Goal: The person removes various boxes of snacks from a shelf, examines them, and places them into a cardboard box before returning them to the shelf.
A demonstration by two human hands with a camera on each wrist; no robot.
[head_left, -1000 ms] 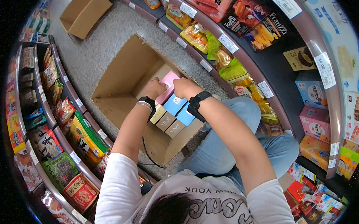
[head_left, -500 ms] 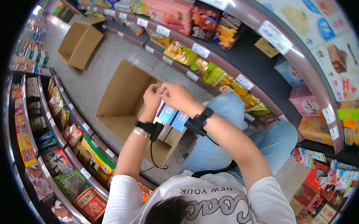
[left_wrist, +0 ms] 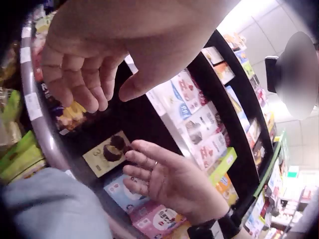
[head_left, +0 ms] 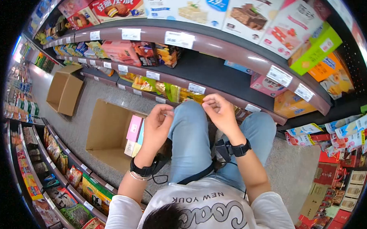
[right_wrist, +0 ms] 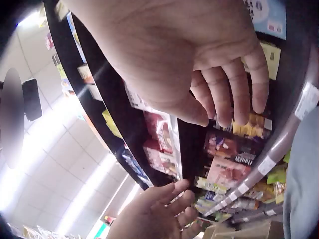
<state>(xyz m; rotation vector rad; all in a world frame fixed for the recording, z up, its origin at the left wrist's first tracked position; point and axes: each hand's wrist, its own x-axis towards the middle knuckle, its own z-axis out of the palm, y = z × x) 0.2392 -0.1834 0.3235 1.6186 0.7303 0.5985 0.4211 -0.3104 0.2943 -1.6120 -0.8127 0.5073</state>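
Both hands are raised above the person's knees, apart and holding nothing. The left hand [head_left: 158,122] has loosely bent fingers and is beside the left knee; it fills the top of the left wrist view [left_wrist: 114,45]. Level with it, the right hand [head_left: 222,113] is between the knees and the shelf, fingers relaxed, and looms large in the right wrist view [right_wrist: 184,55]. Left of the knees a cardboard carton [head_left: 105,129] stands on the floor, with a pink box [head_left: 134,128] and a cream box [head_left: 130,147] inside. The left forearm partly hides a blue box there.
A shelf [head_left: 206,67] curves across the front with snack boxes, among them a pink box [head_left: 265,85] and an orange box [head_left: 292,104]. Another carton [head_left: 63,92] stands farther back on the floor. Shelves of packets [head_left: 93,192] run along the left, and red boxes [head_left: 328,174] are at the right.
Both hands have come up out of the carton, letting go of the pink box, and moved right over the knees. The head view has turned toward the right-hand shelf.
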